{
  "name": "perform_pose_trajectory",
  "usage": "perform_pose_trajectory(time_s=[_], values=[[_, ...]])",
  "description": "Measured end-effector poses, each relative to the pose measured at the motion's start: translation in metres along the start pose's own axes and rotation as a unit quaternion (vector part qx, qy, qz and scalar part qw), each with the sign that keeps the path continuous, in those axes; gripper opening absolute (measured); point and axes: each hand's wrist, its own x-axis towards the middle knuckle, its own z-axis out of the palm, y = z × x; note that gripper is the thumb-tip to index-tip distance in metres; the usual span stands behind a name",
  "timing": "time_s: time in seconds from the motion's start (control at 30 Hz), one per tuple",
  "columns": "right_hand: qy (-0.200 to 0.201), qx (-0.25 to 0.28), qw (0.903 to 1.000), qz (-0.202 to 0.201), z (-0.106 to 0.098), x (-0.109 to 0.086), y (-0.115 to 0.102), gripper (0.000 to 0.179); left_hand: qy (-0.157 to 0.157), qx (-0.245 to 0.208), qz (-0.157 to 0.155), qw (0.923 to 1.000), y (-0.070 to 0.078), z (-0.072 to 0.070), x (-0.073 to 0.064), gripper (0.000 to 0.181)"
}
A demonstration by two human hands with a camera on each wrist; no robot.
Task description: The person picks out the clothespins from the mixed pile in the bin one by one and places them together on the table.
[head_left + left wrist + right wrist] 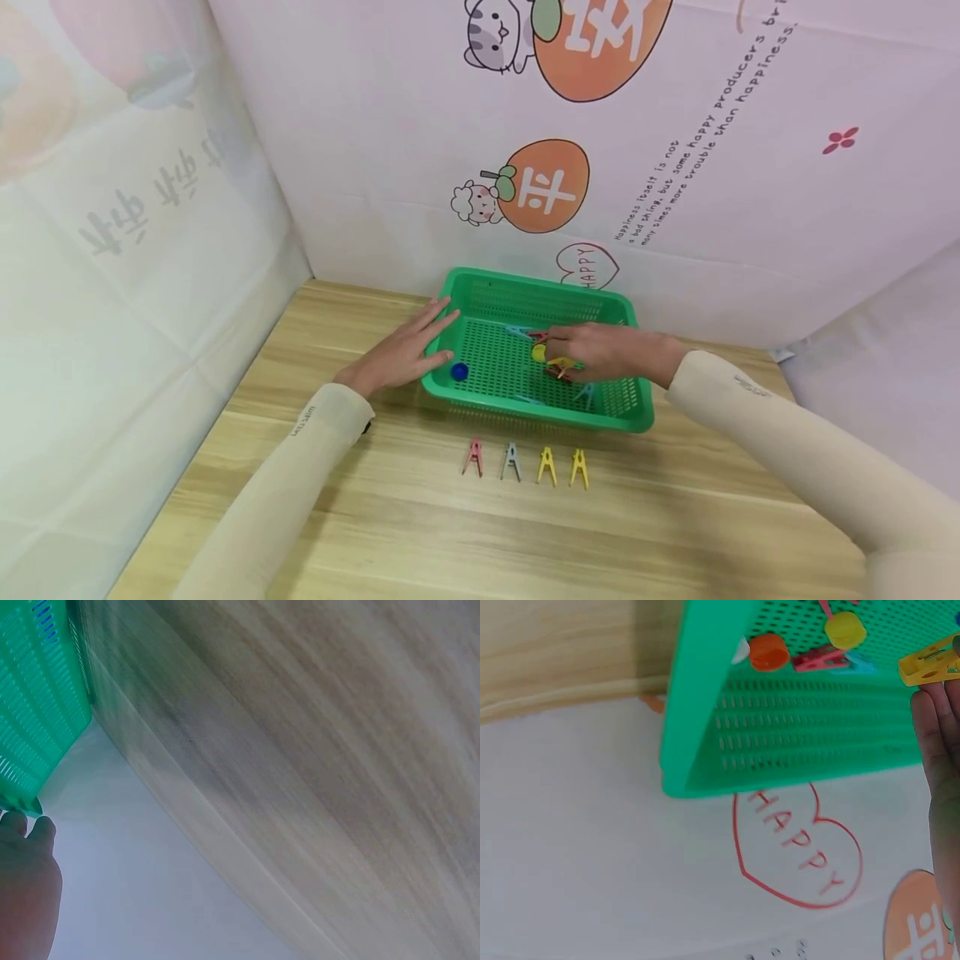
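Observation:
My right hand (596, 350) reaches into the green plastic basket (540, 414) and pinches a yellow clothespin (930, 666) above the basket floor. Around it in the basket lie a yellow bottle cap (845, 630), an orange cap (769, 652), a red clothespin (819, 658) and a blue clothespin (585, 396). Fingers spread, my left hand (401, 352) rests at the basket's left rim, near a dark blue cap (459, 372) inside. In the left wrist view, only part of that hand shows beside the basket's edge.
On the wooden table (420, 517) in front of the basket stands a row of clothespins: a pink one (473, 457), a grey-blue one (511, 462) and two yellow ones (562, 467). Behind the basket rises a printed white cloth wall (390, 167); another cloth hangs at left.

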Motion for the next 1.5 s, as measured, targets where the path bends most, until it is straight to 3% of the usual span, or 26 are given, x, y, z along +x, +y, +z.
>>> perform_pose_trajectory(time_s=[0.57,0.7,0.83,1.03,1.23,1.5], values=[[0.065,-0.019,0.9971,-0.034,-0.039,-0.044,-0.04,0.027,0.001,-0.012,0.003,0.9999,0.0,0.0,0.001,0.077],[0.085,0.009,0.9958,-0.033,-0.041,-0.059,-0.05,0.031,-0.001,-0.012,0.002,0.9999,-0.002,0.001,0.002,0.077],[0.111,0.063,0.9909,-0.041,-0.035,-0.07,-0.059,0.032,-0.002,-0.015,0.0,0.9999,-0.002,0.001,0.003,0.078],[0.126,0.085,0.9866,-0.06,-0.02,-0.085,-0.071,0.031,-0.002,-0.011,0.004,0.9999,-0.003,0.0,0.003,0.078],[0.136,0.059,0.9853,-0.085,-0.004,-0.098,-0.085,0.034,-0.001,-0.016,0.002,0.9999,0.0,0.0,0.001,0.078],[0.108,0.0,0.9881,-0.109,0.033,-0.111,-0.1,0.039,-0.003,-0.019,0.003,0.9998,-0.002,0.0,0.004,0.078]])
